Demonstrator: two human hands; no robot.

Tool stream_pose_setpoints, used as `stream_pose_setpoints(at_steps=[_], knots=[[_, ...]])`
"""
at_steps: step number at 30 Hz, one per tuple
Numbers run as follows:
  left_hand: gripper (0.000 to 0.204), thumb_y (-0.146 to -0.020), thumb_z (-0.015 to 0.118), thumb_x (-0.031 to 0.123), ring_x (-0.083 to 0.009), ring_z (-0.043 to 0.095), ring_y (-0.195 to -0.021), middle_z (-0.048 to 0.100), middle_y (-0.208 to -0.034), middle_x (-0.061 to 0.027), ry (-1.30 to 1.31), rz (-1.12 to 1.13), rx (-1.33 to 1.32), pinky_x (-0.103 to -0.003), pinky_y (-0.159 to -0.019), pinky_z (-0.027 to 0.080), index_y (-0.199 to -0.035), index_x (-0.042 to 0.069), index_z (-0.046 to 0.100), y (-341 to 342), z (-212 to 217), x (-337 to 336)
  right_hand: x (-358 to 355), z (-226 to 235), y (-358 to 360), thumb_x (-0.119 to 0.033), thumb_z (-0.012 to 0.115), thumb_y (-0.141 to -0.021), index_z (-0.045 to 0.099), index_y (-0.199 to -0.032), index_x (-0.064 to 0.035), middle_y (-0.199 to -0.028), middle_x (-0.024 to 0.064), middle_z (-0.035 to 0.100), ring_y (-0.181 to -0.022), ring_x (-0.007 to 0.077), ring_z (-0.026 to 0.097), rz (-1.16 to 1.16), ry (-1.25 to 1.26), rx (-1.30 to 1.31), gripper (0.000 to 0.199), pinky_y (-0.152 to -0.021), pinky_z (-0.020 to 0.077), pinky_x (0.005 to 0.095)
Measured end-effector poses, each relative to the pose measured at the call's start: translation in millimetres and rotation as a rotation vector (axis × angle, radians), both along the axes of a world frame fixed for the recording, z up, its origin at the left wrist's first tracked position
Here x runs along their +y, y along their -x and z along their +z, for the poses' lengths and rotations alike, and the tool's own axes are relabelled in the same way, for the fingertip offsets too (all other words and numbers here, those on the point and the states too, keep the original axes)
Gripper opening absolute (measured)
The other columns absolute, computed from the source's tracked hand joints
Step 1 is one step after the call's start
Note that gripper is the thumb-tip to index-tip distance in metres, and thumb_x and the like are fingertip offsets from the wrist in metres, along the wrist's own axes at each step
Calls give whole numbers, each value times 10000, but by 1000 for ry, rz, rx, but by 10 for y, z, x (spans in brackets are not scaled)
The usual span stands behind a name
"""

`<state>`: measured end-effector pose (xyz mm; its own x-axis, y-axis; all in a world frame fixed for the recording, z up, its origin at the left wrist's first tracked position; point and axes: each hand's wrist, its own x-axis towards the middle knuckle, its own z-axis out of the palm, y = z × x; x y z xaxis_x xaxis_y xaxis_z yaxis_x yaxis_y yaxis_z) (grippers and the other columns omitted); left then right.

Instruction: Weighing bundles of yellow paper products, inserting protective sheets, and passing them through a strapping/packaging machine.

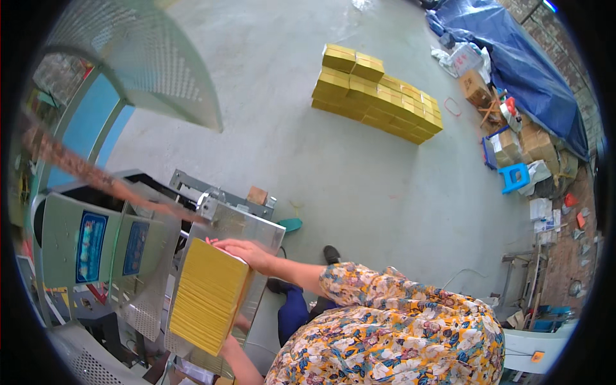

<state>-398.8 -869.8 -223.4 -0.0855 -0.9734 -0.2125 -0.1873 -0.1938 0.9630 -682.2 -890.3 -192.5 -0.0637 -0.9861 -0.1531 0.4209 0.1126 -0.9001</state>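
A thick block of yellow paper sheets [208,298] lies tilted over a metal table plate at the lower left, its ridged side up. My right hand [247,252] is laid along the block's far end, its fingers pressed together and gripping the corner. At the near end my left hand [230,348] holds the block from below, most of its fingers hidden behind the paper. The bare metal plate [260,231] shows beyond the block, with a small brown block [257,195] on its far side.
Left of the plate stands a grey machine [58,237] with blue panels. A blurred brown band, its kind unclear, crosses it toward the plate. Stacked yellow paper bundles [378,102] stand on the floor ahead. Boxes, a blue stool [513,178] and a blue tarpaulin [507,64] line the right side.
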Motion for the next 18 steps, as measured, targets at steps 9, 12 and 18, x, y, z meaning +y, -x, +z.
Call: stream_pose_setpoints(at_steps=[9, 12, 18], knots=[[494, -1009, 446, 393, -248, 536, -1189, 551, -1311, -114, -168, -174, 90, -399, -997, 433, -1328, 19, 505, 1450, 464, 1021, 1627, 115, 1789, -324, 484, -1009, 589, -1298, -55, -1344, 33, 549, -1215, 127, 495, -270, -311, -395, 408, -1038, 371, 290], [511, -1005, 454, 402, -240, 517, -1214, 541, -1324, -95, -237, -164, 216, -406, -1006, 429, -1367, 41, 469, 2759, 701, 1252, 2275, -77, 2742, -360, 521, -981, 598, -1281, -81, -1298, 44, 575, -1186, 146, 522, -355, -421, -347, 417, -992, 416, 335], [616, -973, 508, 358, -227, 440, -1303, 467, -1423, -73, -410, -537, 246, -381, -1069, 362, -1491, 85, 318, 4964, 1187, 1540, 3363, -188, 4400, -471, 526, -942, 610, -1237, -98, -1156, 72, 655, -973, 195, 649, -499, -590, -335, 483, -837, 517, 387]])
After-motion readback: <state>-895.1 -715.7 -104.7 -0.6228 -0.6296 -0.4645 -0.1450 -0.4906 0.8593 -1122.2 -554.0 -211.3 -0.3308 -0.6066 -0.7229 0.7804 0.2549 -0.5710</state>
